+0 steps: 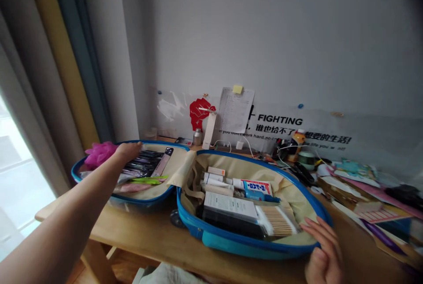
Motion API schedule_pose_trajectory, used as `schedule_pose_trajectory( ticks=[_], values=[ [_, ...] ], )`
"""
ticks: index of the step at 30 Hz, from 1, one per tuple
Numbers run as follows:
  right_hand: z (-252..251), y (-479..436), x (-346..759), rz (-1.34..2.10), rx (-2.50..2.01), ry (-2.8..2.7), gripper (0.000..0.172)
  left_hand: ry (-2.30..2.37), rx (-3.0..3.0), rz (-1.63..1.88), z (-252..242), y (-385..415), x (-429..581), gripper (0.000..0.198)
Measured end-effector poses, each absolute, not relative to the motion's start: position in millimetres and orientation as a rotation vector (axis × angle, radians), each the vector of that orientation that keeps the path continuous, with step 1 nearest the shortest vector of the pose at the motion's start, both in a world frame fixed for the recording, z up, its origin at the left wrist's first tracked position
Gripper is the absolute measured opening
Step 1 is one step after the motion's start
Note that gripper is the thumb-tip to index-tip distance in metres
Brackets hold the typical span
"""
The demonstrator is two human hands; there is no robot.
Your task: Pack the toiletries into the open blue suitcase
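Right hand (324,251): fingers parted at right rim of open blue hard-shell suitcase (238,244), on wooden table (142,226).
Left hand (129,151), farther: near bright-pink mesh puff (100,153); grip cannot be told.
Contents: clear packet of tan sticks (278,221), white printed box (229,206).
Progress, judged: both sides loaded, not yet closed.

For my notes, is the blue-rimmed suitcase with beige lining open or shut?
Open: the suitcase lies with two halves side by side on the light wooden table, beige lining showing in both.
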State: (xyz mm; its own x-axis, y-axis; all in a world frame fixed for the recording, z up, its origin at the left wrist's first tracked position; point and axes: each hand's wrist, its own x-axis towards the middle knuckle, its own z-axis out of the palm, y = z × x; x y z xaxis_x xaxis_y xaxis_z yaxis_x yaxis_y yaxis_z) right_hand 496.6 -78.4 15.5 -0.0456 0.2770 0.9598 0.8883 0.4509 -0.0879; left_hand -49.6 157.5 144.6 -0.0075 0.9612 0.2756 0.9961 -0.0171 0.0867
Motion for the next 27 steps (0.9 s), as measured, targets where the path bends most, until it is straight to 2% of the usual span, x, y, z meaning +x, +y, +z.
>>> schedule_pose_trajectory(
  ticks=[4, 8, 13, 20, 27],
  values=[
    [15, -77, 497, -0.658, -1.051, -1.561, 0.04, -1.997, -2.192, -0.432, 167, 162, -8, 0.037],
    [15, -77, 496, -0.674, -1.046, -1.557, 0.04, -1.65, -2.525, -0.48, 182, 162, 67, 0.043],
    [17, -77, 495, -0.678, -1.041, -1.556, 0.038, -1.318, -2.918, -0.277, 163, 155, 157, 0.038],
    [17, -77, 494, -0.69, -1.022, -1.565, 0.036, -1.355, -3.013, -0.042, 122, 161, 196, 0.035],
    [17, -76, 494, -0.683, -1.027, -1.55, 0.036, -1.407, -3.04, 0.017, 112, 167, 194, 0.036]
  ],
)
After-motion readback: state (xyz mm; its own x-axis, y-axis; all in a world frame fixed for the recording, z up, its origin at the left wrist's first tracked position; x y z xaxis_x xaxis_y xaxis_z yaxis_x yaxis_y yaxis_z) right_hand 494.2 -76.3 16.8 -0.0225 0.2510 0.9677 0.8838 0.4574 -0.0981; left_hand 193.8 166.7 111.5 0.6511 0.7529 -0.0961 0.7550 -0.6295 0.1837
